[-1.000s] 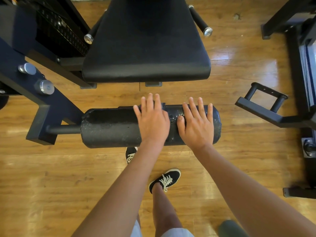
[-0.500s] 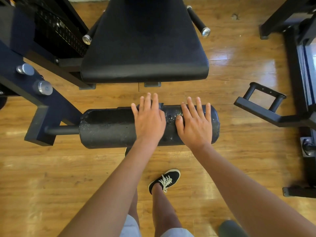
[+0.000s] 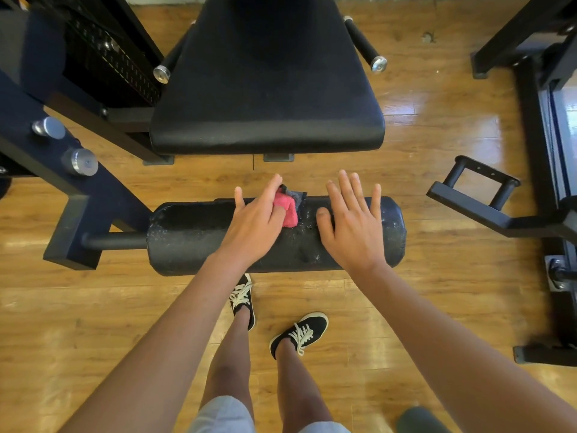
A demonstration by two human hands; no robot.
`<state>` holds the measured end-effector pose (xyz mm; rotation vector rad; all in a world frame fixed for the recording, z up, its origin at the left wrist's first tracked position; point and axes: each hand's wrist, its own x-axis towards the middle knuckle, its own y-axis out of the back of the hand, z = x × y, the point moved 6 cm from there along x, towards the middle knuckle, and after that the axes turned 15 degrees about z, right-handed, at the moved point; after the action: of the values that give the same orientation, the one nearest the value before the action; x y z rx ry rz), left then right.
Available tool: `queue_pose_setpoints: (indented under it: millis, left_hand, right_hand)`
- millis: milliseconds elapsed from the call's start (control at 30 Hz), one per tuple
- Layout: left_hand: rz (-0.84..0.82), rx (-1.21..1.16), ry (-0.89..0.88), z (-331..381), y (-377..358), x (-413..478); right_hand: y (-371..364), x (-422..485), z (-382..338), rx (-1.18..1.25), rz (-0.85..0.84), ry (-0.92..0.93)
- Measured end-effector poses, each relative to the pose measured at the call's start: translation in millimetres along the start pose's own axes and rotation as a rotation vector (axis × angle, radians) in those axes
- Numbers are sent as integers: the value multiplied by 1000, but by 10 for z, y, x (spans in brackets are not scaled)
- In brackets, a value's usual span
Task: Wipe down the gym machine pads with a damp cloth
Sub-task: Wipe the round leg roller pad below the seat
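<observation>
A black roller pad (image 3: 187,239) lies crosswise in front of me, speckled with white wet marks. My left hand (image 3: 256,223) rests on its middle, fingers pinching a folded pink and grey cloth (image 3: 288,210) against the pad's top. My right hand (image 3: 354,226) lies flat on the pad's right part, fingers spread, holding nothing. Beyond the roller is the wide black seat pad (image 3: 268,89) of the machine.
A dark blue frame arm (image 3: 62,170) with two metal knobs runs in from the left. Two black handles (image 3: 365,45) flank the seat. Another black machine frame (image 3: 487,201) stands on the right. My two feet in black sneakers (image 3: 299,332) stand on the wooden floor below the roller.
My left hand has lifted and tilted, and the pink cloth now shows under its fingers. My right hand has slid slightly right and spread. My left foot has stepped forward.
</observation>
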<state>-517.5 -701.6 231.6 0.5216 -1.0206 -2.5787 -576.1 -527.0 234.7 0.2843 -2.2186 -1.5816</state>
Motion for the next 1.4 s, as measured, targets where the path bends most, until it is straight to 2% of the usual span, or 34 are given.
queue_pose_setpoints:
  millis: [100, 267, 400, 600, 800, 1100, 1400]
  left_hand:
    - [-24, 104, -88, -37, 44, 11]
    - [3, 436, -223, -145, 77, -36]
    - [11, 534, -248, -198, 76, -57]
    - [26, 545, -261, -299, 212, -88]
    - [89, 620, -221, -532, 423, -83]
    - [154, 638, -207, -553, 437, -60]
    - [213, 654, -200, -519, 418, -80]
  right_hand:
    - [-38, 122, -199, 50, -15, 58]
    - [-125, 201, -470, 105, -69, 109]
    - [-154, 218, -529, 136, -111, 91]
    - [-132, 260, -653, 203, -114, 113]
    - [-203, 325, -747, 293, -133, 48]
    - [-324, 329, -732, 112, -180, 77]
    - [-307, 382, -239, -17, -304, -7]
